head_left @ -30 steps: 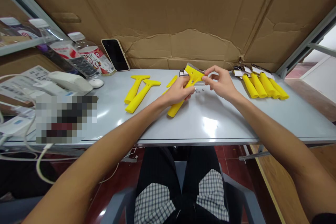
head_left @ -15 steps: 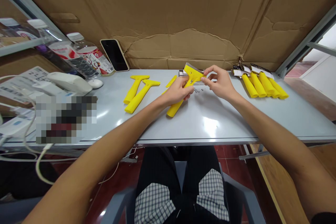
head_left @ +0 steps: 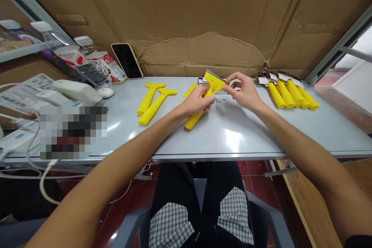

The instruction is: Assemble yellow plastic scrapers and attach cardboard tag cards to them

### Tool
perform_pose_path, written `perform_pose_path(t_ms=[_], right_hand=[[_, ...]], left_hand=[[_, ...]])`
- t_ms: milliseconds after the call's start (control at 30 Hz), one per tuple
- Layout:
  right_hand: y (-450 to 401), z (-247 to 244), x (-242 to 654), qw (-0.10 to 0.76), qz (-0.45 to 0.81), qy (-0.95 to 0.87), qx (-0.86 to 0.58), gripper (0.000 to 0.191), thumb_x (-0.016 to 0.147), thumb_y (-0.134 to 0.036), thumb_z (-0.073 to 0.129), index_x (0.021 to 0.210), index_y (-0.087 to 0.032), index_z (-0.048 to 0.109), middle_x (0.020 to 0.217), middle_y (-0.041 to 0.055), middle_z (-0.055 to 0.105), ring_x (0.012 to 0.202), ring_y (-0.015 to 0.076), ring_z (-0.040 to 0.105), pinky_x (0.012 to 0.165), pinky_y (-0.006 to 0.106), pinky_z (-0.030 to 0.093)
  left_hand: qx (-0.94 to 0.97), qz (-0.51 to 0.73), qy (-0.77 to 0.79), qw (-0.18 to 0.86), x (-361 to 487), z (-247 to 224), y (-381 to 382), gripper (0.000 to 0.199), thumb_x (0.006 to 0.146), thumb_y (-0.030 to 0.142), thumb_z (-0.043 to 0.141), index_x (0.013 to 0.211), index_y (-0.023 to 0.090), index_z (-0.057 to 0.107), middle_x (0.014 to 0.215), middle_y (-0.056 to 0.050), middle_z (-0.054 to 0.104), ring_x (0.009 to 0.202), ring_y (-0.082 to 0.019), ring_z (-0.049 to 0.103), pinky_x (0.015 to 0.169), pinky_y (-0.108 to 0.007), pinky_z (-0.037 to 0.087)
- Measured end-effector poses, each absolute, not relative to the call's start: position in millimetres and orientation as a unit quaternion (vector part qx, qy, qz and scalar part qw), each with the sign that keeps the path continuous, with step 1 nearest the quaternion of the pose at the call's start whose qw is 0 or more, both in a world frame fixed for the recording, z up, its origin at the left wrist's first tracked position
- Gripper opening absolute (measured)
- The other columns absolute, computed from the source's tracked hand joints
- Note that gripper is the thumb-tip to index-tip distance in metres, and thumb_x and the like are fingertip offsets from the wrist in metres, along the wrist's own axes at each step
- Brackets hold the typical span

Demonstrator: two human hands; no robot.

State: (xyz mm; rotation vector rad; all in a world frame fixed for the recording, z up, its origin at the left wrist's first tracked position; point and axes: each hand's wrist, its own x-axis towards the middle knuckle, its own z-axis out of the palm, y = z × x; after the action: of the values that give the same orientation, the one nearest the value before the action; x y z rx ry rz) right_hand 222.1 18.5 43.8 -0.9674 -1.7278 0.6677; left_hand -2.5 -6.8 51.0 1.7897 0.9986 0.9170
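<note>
A yellow scraper (head_left: 214, 82) with a metal blade along its head is held at a tilt over the table, its handle pointing down toward me. My left hand (head_left: 198, 101) wraps round the handle just below the head. At the right end of the head, the thumb and fingers of my right hand (head_left: 241, 90) pinch the corner. Small screws (head_left: 217, 100) lie on the table beneath the scraper. Beside my left hand is a loose yellow strip (head_left: 190, 89), partly covered by that hand. Two yellow scraper handles (head_left: 157, 108) rest to the left.
Several yellow scrapers with cards (head_left: 293, 93) lie in a row at the right. A phone (head_left: 127, 61) leans on the cardboard (head_left: 203, 19) behind. Bottles (head_left: 101, 60), a white mouse (head_left: 106, 92) and cables (head_left: 40, 186) crowd the left. The table's front edge (head_left: 221, 157) faces me.
</note>
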Motion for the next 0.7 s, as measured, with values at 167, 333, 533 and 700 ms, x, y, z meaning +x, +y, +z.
perform_pose_path(t_ms=[167,333,533,700], right_hand=[[18.0,44.8,222.2,0.503,0.279,-0.717,-0.394,0.036,0.082,-0.046,0.092,0.093,-0.024,0.065,0.111,0.0066,0.073,0.074,0.0164,0.063,0.053,0.030,0.052],[17.9,45.3,222.6,0.501,0.282,-0.718,-0.392,0.034,0.082,-0.043,0.091,0.094,-0.024,0.065,0.110,0.0065,0.073,0.075,0.0165,0.064,0.052,0.029,0.051],[16.2,47.3,222.1,0.495,0.286,-0.716,-0.401,0.035,0.080,-0.044,0.091,0.093,-0.025,0.065,0.112,0.0069,0.073,0.075,0.0168,0.063,0.052,0.029,0.052],[15.2,47.5,220.5,0.494,0.281,-0.715,-0.408,0.035,0.081,-0.045,0.091,0.092,-0.025,0.065,0.114,0.0076,0.074,0.076,0.0177,0.064,0.051,0.030,0.051]], left_hand=[[0.720,0.372,0.393,0.435,-2.4,51.3,-6.8,0.016,0.075,0.014,0.063,0.077,0.024,0.050,0.058,0.006,0.058,0.046,-0.009,0.053,0.048,-0.024,0.040],[0.723,0.372,0.386,0.437,-3.3,49.1,-5.3,0.016,0.076,0.015,0.063,0.077,0.024,0.050,0.058,0.006,0.058,0.047,-0.009,0.053,0.048,-0.024,0.041],[0.720,0.372,0.393,0.435,-3.2,48.7,-4.9,0.017,0.077,0.015,0.065,0.078,0.024,0.050,0.059,0.005,0.060,0.047,-0.010,0.054,0.049,-0.024,0.041],[0.719,0.365,0.402,0.433,-3.8,50.1,-6.1,0.016,0.077,0.016,0.066,0.080,0.024,0.052,0.059,0.004,0.060,0.048,-0.010,0.054,0.049,-0.024,0.041]])
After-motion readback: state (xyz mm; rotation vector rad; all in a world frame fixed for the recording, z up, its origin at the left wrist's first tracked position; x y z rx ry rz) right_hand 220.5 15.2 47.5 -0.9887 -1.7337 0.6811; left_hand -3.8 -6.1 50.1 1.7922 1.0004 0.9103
